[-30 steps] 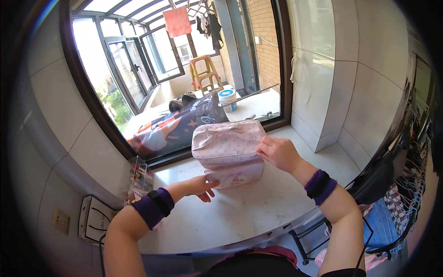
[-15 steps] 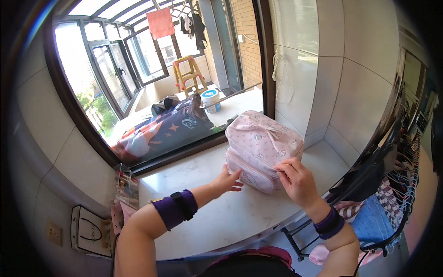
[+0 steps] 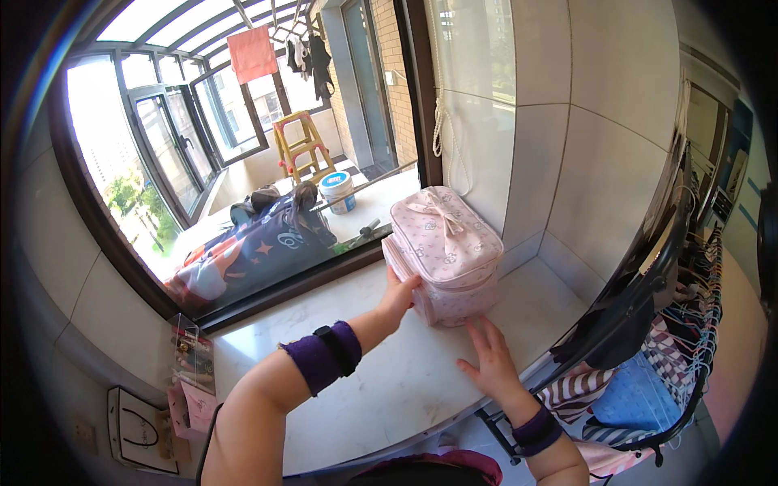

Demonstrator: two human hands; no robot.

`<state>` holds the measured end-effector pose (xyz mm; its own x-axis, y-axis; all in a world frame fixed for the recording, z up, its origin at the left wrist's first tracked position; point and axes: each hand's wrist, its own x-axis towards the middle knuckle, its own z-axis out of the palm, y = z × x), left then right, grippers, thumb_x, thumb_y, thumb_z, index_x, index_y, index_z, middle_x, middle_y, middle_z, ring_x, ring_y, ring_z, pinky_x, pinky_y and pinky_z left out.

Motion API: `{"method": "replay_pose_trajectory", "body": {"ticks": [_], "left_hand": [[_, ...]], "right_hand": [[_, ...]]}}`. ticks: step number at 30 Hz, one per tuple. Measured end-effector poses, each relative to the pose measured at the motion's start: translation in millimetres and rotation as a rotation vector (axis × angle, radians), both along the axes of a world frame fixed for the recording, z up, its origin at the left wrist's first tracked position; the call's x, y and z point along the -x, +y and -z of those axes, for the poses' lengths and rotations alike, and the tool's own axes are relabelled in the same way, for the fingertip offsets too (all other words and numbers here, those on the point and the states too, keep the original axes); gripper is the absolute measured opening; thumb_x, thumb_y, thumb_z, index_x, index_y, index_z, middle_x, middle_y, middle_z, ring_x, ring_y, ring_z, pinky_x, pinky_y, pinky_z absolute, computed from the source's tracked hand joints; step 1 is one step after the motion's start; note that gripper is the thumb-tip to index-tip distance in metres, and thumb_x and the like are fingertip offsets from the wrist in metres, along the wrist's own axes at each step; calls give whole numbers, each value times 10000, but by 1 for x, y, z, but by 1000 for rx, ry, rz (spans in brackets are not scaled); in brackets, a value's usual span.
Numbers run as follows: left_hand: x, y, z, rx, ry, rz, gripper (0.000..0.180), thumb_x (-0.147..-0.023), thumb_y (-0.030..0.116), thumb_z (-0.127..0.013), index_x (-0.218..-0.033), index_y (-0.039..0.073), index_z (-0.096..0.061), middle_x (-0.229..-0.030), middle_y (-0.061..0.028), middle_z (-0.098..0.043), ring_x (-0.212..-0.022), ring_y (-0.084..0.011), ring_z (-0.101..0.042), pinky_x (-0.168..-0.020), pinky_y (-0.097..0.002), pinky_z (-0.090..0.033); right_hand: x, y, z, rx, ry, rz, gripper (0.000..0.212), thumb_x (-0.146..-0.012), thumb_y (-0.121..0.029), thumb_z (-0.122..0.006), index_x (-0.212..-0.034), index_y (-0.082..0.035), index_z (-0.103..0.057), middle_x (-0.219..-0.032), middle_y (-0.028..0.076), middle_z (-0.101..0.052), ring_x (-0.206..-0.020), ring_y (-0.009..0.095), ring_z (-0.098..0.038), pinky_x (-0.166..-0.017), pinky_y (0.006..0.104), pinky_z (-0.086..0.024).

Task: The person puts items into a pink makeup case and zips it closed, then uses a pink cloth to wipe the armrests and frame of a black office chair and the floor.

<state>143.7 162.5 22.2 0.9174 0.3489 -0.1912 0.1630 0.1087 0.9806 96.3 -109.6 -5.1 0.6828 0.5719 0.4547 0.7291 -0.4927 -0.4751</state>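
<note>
A pink patterned bag with a bow on its lid and a zip around the lid stands upright on the white marble-look ledge. My left hand holds the bag's left side, its thumb toward me and the other fingers partly hidden against the bag. In front of the bag, low on its right, my right hand is open with fingers spread. Its fingertips reach the bag's bottom edge; whether they touch it I cannot tell. Both arms wear dark purple bands.
A dark-framed window borders the ledge's far side. At left stand a clear organizer and a white paper bag. Tiled wall rises behind the pink bag. A rack of hung clothes crowds the right.
The pink bag has gone from tilted back to upright, its lid now facing up. My left hand has closed on its side; my right hand has let go and opened lower down. The view has shifted right.
</note>
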Motion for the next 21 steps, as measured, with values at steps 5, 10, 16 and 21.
{"method": "replay_pose_trajectory", "body": {"ticks": [5, 10, 16, 21], "left_hand": [[-7, 9, 4, -45, -22, 36, 778, -948, 371, -618, -1549, 245, -141, -1335, -82, -552, -1016, -202, -633, -688, -359, -547], [-4, 12, 12, -106, -59, 8, 902, -963, 556, -534, -1584, 124, -42, -1380, -169, -519, -1065, -242, -600, -698, -365, -531], [44, -44, 14, -193, -208, -4, 776, -1026, 353, -561, -1524, -100, -176, -1397, -245, -489, -1247, -255, -498, -1044, -362, -426], [174, -68, -39, -439, -394, 105, 818, -980, 341, -625, -1554, -29, -176, -1504, -319, -319, -1317, -421, -438, -1111, -447, -372]], "right_hand": [[-6, 11, 9, 109, -41, 45, 790, -828, -327, -733, -1491, -62, -394, -1506, 278, -360, -1376, 446, -367, -1119, 525, -330], [-11, 23, 10, 232, -94, 30, 810, -844, -358, -698, -1516, -60, -357, -1536, 269, -337, -1391, 437, -355, -1116, 561, -301], [-30, 21, 26, 196, -96, -50, 831, -825, -312, -720, -1521, -46, -353, -1529, 252, -366, -1385, 430, -365, -1130, 567, -279], [-2, 22, 9, 148, 70, -37, 707, -866, -215, -704, -1460, 25, -405, -1496, 260, -407, -1397, 414, -371, -1154, 493, -294]]}}
